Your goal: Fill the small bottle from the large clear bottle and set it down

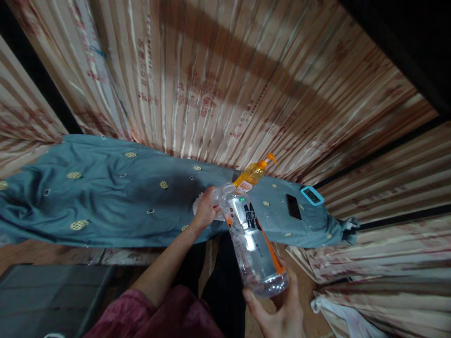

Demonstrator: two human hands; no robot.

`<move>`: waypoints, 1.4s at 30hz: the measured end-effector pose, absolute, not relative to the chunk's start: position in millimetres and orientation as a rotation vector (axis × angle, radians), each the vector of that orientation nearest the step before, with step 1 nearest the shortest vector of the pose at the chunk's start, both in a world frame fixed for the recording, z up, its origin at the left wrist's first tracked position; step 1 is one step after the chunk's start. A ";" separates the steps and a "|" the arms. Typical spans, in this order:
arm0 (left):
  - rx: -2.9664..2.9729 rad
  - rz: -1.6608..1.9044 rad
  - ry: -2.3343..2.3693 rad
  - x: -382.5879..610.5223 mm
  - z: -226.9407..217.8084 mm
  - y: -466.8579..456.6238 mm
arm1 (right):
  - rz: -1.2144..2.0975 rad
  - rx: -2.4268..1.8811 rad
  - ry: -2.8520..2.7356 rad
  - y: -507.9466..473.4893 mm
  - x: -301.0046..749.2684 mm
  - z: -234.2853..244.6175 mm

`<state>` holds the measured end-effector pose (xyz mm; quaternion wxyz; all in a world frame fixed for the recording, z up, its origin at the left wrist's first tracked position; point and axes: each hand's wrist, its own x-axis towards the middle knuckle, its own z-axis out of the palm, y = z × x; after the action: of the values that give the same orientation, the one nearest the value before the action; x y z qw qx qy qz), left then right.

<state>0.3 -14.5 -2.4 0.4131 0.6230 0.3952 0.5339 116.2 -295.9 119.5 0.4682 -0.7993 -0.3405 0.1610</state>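
Observation:
A large clear plastic bottle [255, 244] with a silver and orange label is held tilted in front of me, its base toward me. No liquid shows inside it. My right hand [282, 310] grips the bottle at its base. At the other end, my left hand [205, 210] is closed at the bottle's neck, its fingertips partly hidden. Something white and crumpled, like a tissue [196, 203], shows beside and beneath my left hand; whether the hand holds it I cannot tell. Just behind the neck is a pump bottle [252, 174] of orange-yellow liquid.
A blue-green patterned cloth [105, 197] covers the long narrow table. To the right lie a dark phone [293, 207] and a light-blue digital timer [312, 195]. Striped curtains [211, 94] hang close behind the table. A grey box-like surface [45, 295] stands at lower left.

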 end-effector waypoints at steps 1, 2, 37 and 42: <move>1.569 1.334 0.999 0.1 -2.6 -14.5 | 0.391 -1.959 -0.835 -295.7 116.2 119.7; 1.570 1.321 1.011 0.0 -2.7 -14.4 | 0.391 -1.957 -0.836 -295.5 116.1 120.0; 1.475 1.361 0.963 -1.0 -4.1 -13.3 | 0.384 -1.951 -0.857 -296.9 118.9 118.1; 1.486 1.351 0.984 -0.3 -5.4 -12.9 | 0.383 -1.932 -0.849 -296.6 117.5 118.3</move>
<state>-0.3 -12.9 -5.4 0.4372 0.5976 0.3957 0.5432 117.5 -296.6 118.3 0.4782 -0.7911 -0.3476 0.1569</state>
